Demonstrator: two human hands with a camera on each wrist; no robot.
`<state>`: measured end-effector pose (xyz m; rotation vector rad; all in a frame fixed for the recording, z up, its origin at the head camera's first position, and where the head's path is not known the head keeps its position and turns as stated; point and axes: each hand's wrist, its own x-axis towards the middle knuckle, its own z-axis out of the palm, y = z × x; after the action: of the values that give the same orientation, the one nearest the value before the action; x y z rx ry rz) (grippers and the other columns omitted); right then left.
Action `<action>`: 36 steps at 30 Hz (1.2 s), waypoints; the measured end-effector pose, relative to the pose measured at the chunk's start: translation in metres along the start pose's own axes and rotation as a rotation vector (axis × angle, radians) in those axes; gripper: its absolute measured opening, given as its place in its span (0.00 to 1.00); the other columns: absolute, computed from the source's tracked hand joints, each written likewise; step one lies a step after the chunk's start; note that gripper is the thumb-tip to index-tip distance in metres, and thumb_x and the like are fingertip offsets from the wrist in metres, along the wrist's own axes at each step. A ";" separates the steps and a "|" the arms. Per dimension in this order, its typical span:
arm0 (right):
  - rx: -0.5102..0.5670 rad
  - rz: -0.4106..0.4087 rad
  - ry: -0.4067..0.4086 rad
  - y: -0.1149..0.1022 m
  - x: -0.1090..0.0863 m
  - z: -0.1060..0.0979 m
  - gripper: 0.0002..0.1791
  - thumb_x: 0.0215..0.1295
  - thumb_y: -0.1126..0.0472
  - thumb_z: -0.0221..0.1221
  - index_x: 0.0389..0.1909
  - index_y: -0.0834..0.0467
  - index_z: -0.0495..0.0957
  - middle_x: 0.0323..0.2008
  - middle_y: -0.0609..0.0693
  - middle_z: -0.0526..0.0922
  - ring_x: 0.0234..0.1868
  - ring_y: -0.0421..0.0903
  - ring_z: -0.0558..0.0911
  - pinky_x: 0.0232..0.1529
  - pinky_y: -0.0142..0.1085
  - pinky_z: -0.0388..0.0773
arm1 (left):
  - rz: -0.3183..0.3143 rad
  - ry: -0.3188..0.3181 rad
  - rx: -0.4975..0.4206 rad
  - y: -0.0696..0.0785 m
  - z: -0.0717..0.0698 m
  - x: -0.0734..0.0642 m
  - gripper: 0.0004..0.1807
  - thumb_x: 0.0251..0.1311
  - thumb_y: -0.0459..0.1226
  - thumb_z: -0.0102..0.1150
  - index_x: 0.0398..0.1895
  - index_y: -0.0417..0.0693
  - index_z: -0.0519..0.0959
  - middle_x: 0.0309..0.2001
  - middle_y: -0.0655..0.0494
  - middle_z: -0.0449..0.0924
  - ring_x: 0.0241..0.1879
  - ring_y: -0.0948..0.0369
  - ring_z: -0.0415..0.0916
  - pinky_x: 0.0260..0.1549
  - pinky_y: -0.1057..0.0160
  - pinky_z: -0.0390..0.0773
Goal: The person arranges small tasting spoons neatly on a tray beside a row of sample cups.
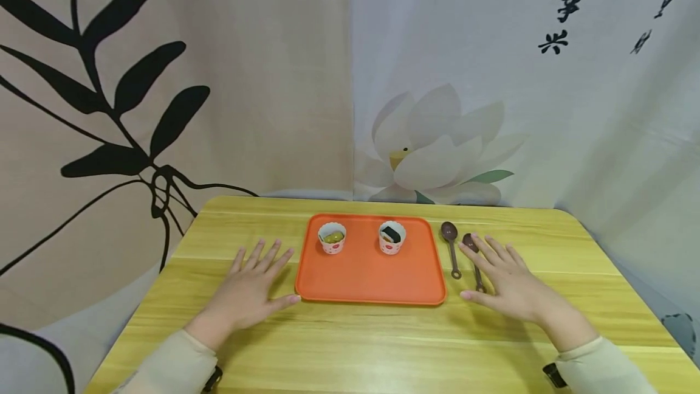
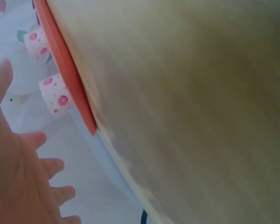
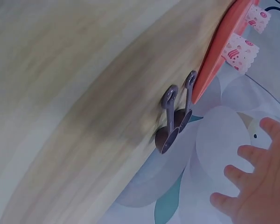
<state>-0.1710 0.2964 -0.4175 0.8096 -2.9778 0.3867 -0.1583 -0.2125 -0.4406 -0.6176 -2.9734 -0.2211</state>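
An orange tray (image 1: 372, 272) lies on the table, bearing two small paper cups with pink-red prints. Greenish pieces fill the left cup (image 1: 332, 238); dark and white pieces sit in the right cup (image 1: 391, 237). My left hand (image 1: 247, 292) is spread with straight fingers beside the tray's left edge, holding nothing. To the right of the tray lie two dark brown spoons, one spoon (image 1: 451, 250) nearer the tray and another spoon (image 1: 477, 266) partly hidden by my right hand (image 1: 511, 287). That hand hovers with fingers spread; the right wrist view shows it apart from the spoons.
The yellow wood-grain table (image 1: 372, 351) has rounded far corners. Behind it hangs a pale curtain (image 1: 273, 78) printed with dark leaves, a white flower and black characters. Bands show at both sleeve cuffs.
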 end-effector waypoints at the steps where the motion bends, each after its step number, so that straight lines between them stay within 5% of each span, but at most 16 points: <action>1: 0.003 0.002 -0.004 -0.001 0.000 0.000 0.49 0.67 0.36 0.59 0.81 0.43 0.45 0.80 0.58 0.43 0.77 0.67 0.44 0.73 0.65 0.33 | 0.002 0.002 -0.003 0.001 0.001 0.001 0.48 0.63 0.68 0.50 0.80 0.56 0.55 0.79 0.47 0.46 0.77 0.39 0.39 0.71 0.33 0.35; 8: 0.008 -0.004 -0.010 -0.005 0.006 0.005 0.49 0.66 0.34 0.59 0.80 0.49 0.51 0.80 0.58 0.45 0.78 0.64 0.43 0.73 0.65 0.36 | -0.015 -0.035 -0.014 0.008 0.002 0.008 0.47 0.64 0.69 0.48 0.80 0.55 0.56 0.79 0.46 0.47 0.77 0.40 0.40 0.71 0.32 0.37; 22: -0.008 0.008 -0.039 -0.012 0.018 0.014 0.49 0.65 0.31 0.57 0.81 0.43 0.49 0.79 0.59 0.46 0.77 0.66 0.46 0.72 0.66 0.40 | -0.026 -0.062 -0.024 0.016 0.004 0.017 0.48 0.63 0.69 0.49 0.79 0.53 0.57 0.79 0.47 0.47 0.77 0.41 0.40 0.72 0.34 0.38; 36: 0.002 0.004 -0.072 -0.022 0.028 0.019 0.48 0.65 0.31 0.57 0.78 0.53 0.57 0.78 0.60 0.51 0.77 0.67 0.46 0.71 0.68 0.39 | -0.035 -0.136 -0.054 0.023 0.003 0.027 0.49 0.63 0.70 0.47 0.80 0.53 0.55 0.80 0.50 0.45 0.78 0.44 0.37 0.72 0.35 0.37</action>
<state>-0.1834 0.2600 -0.4288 0.8359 -3.0457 0.3685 -0.1738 -0.1805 -0.4378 -0.6098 -3.1209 -0.2735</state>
